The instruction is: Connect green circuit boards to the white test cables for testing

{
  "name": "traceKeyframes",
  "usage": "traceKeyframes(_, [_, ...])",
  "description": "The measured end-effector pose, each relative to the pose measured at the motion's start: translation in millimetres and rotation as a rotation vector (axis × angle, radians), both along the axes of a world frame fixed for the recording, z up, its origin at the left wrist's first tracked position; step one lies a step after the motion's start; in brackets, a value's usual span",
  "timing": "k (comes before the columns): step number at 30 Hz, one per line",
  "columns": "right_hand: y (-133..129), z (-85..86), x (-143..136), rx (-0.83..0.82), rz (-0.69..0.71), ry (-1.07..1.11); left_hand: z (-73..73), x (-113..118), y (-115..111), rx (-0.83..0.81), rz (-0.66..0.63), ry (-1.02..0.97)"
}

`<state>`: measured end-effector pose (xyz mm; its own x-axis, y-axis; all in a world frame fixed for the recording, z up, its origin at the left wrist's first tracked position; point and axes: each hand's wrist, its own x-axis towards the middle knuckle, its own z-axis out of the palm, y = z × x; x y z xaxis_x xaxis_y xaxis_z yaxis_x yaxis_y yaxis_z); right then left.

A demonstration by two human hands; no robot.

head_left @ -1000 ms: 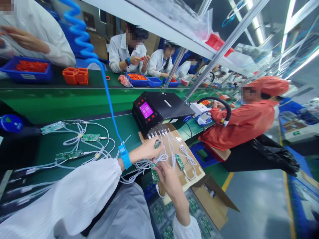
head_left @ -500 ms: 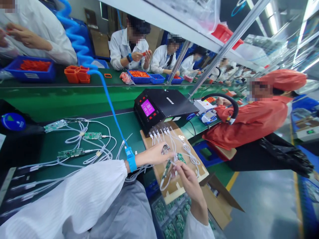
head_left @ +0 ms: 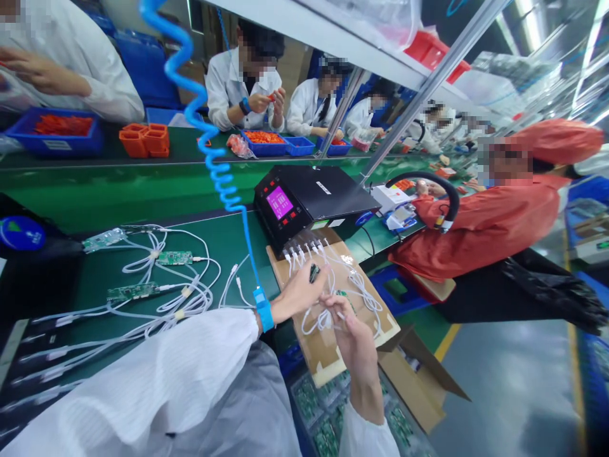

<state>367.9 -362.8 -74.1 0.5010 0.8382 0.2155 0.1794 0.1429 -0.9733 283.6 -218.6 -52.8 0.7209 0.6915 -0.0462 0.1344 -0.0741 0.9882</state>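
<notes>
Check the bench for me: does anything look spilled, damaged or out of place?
Nothing looks spilled or plainly damaged. The white cables at the picture's left lie in loose, overlapping loops on the green worktop among circuit boards, which looks untidy.

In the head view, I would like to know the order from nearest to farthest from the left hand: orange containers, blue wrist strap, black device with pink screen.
1. Blue wrist strap: just behind the left hand, around its wrist.
2. Black device: ahead of the hand.
3. Orange containers: far ahead and leftward.
</notes>
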Motion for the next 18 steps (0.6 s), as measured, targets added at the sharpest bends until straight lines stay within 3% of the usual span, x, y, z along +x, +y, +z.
traceKeyframes(6, [1.4,-0.6,-26.6,-0.235,-0.063,-0.424,14.0,-3.4,-1.7,-0.078,0.031,-0.172])
traceKeyframes(12, [3.2,-8.5,-31.7,-0.110,-0.117,-0.663,17.7,-1.7,-19.3,-0.133,0.094,-0.388])
traceKeyframes(18, [-8.6,-32.8,-33.8,-0.155,-0.067,-0.904,50.6,9.4,4.4,-0.211,0.407,-0.588])
